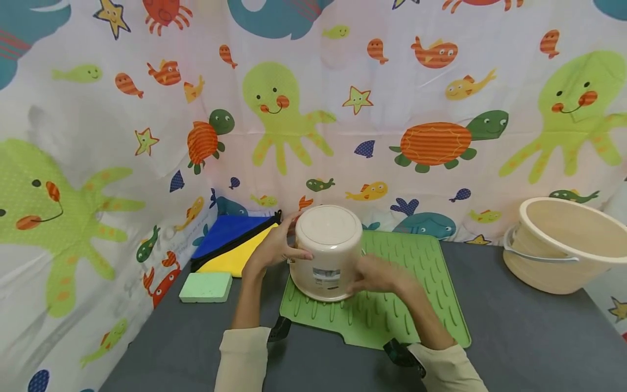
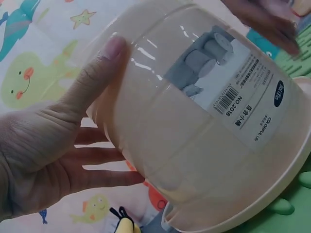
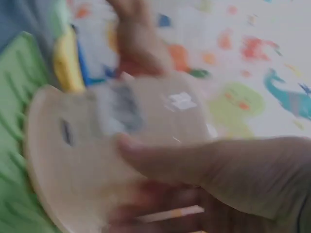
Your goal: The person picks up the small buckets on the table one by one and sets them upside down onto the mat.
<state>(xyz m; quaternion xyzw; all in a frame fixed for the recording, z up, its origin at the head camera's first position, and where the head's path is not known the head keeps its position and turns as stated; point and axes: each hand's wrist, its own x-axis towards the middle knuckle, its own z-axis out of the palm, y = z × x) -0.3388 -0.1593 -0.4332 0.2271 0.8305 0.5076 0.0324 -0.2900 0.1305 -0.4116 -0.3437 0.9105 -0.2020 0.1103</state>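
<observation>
A small cream bucket [image 1: 325, 247] stands upside down, its base facing up and its wide rim low over the green drying mat [image 1: 413, 256]. My left hand [image 1: 274, 247] holds its left side. In the left wrist view, that thumb lies on the near wall and the spread fingers [image 2: 102, 177] reach round behind. My right hand [image 1: 379, 274] grips the lower right side; the right wrist view is blurred but has the thumb [image 3: 160, 155] across the wall and curled fingers below. A printed label [image 2: 228, 82] on the wall faces me, inverted in the head view.
A larger cream bucket [image 1: 553, 267] with a wire handle stands upright at the right. Left of the mat are a pale green sponge [image 1: 206, 287] and a blue and yellow folded item [image 1: 230, 234] with black edging. A sea-animal curtain [image 1: 318, 163] hangs behind the dark table [image 1: 166, 348].
</observation>
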